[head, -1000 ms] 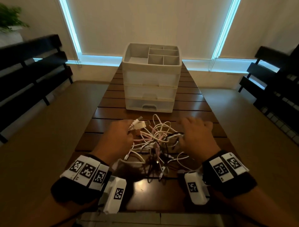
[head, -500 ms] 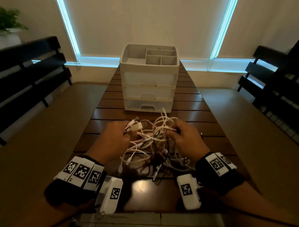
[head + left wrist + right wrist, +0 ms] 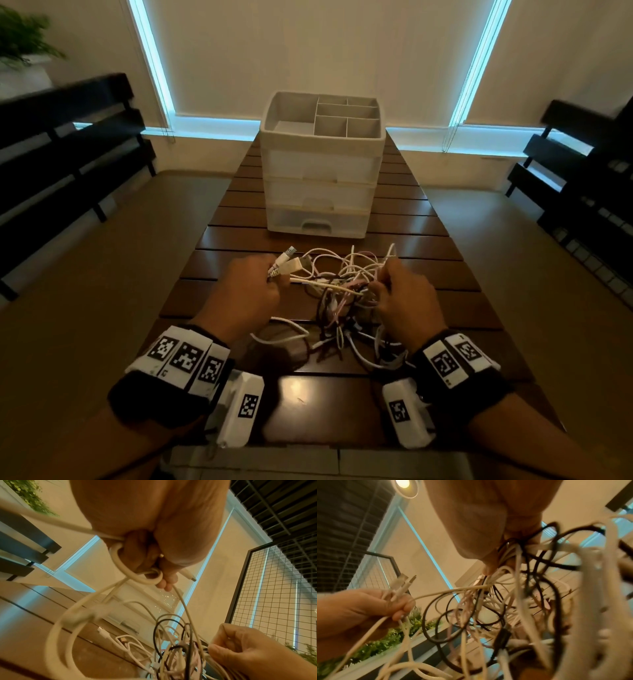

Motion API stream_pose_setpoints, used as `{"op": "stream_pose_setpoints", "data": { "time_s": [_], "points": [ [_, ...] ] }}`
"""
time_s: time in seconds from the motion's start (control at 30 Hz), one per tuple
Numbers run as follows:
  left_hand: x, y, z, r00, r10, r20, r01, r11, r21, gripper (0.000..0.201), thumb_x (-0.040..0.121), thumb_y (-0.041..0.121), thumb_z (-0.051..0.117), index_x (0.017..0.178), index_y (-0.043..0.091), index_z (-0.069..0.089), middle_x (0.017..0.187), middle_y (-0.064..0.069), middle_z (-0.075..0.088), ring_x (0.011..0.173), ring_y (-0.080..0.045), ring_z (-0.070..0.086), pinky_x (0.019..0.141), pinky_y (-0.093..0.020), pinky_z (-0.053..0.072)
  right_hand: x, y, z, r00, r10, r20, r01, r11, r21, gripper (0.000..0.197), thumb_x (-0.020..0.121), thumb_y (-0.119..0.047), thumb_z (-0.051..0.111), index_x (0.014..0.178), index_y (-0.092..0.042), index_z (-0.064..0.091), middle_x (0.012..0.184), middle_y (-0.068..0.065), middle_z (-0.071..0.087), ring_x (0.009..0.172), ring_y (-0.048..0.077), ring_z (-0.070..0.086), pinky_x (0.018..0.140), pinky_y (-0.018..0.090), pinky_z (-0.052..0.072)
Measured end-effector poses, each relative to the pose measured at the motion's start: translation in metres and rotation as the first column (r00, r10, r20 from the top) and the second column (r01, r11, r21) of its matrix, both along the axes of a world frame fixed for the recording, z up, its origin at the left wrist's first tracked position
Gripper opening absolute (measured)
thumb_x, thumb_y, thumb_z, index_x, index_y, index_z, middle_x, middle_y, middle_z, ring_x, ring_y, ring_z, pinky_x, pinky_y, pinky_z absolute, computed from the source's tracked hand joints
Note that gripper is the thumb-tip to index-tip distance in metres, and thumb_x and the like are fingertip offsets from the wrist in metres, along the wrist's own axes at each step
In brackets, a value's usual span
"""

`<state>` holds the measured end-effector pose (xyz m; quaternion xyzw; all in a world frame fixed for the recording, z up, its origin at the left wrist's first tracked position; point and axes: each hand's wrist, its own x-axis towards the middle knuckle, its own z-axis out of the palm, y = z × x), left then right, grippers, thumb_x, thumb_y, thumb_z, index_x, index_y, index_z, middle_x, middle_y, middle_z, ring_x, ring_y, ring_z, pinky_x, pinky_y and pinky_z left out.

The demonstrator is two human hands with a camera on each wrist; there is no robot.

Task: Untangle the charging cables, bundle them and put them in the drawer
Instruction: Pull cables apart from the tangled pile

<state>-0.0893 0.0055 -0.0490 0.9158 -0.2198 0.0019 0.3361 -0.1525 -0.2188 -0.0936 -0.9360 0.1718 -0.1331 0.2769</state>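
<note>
A tangle of white, pink and black charging cables [image 3: 337,298] hangs between my hands over the wooden table [image 3: 428,281]. My left hand [image 3: 246,291] grips a few white cable ends, their plugs [image 3: 286,265] sticking out past the fingers [image 3: 164,580]. My right hand [image 3: 402,301] clutches the knotted mass of cables [image 3: 510,555] from the right. A white cable [image 3: 325,284] runs taut between the hands. The white three-drawer unit [image 3: 320,205] stands behind the tangle with its drawers pushed in.
The drawer unit's top tray [image 3: 325,118] has several open compartments. Dark slatted benches stand at the left [image 3: 68,144] and right [image 3: 582,178]. A potted plant [image 3: 24,41] sits at the far left. Loose cable ends trail on the table [image 3: 291,337].
Both hands went from resting on the pile to gripping it and lifting it. They have now drawn apart, so a white cable is stretched between them.
</note>
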Motion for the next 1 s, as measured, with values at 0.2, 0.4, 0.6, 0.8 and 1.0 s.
{"op": "stream_pose_setpoints", "data": {
  "time_s": [0.2,0.4,0.6,0.8,1.0],
  "points": [
    [0.006,0.01,0.008,0.998,0.053,-0.022,-0.052,0.998,0.037,0.018,0.093,0.016,0.059,0.078,0.027,0.062,0.062,0.01,0.053,0.057,-0.003,0.048,0.049,-0.02,0.028,-0.005,-0.003,0.009,0.998,-0.07,-0.009,0.069,0.993,-0.091,0.019,0.098,-0.036,0.048,0.092,-0.024,0.034,0.083,0.002,0.06,0.075,0.026,0.061,0.065,0.038,0.05],
    [-0.004,-0.002,0.0,0.998,-0.01,-0.064,0.006,0.998,-0.064,0.03,0.092,0.014,0.06,0.069,0.033,0.058,0.069,0.007,0.062,0.067,-0.015,0.059,0.054,-0.019,0.038,-0.002,0.013,0.01,0.982,0.188,-0.033,-0.184,0.883,-0.433,0.033,0.083,-0.026,0.067,0.114,-0.022,0.055,0.117,0.001,0.05,0.107,0.02,0.045,0.084,0.027,0.036],
    [-0.007,0.002,0.016,0.992,-0.072,-0.102,0.074,0.997,0.012,0.025,0.09,0.015,0.062,0.066,0.022,0.065,0.065,0.0,0.064,0.063,-0.015,0.06,0.054,-0.023,0.04,-0.005,0.022,0.0,0.922,0.358,-0.147,-0.386,0.872,-0.301,0.019,0.092,-0.027,0.053,0.111,-0.024,0.059,0.106,-0.003,0.062,0.098,0.016,0.051,0.082,0.027,0.041],
    [0.009,0.038,0.037,0.919,0.149,-0.366,-0.109,0.986,0.126,0.014,0.091,0.016,0.063,0.081,0.013,0.072,0.066,-0.006,0.072,0.055,-0.01,0.065,0.053,-0.026,0.04,-0.003,0.001,0.012,0.978,0.159,-0.135,-0.191,0.942,-0.276,0.013,0.095,-0.028,0.053,0.102,-0.021,0.06,0.082,-0.003,0.055,0.084,0.021,0.06,0.078,0.037,0.052],
    [-0.003,0.023,0.038,0.882,-0.103,-0.46,0.093,0.995,-0.043,0.019,0.097,0.019,0.055,0.094,0.024,0.073,0.068,0.006,0.071,0.045,0.003,0.052,0.047,-0.016,0.039,-0.003,0.006,0.022,0.908,0.309,-0.282,-0.374,0.903,-0.214,0.011,0.091,-0.019,0.059,0.098,-0.025,0.065,0.09,-0.004,0.065,0.085,0.017,0.062,0.077,0.03,0.051]
  ]
}}
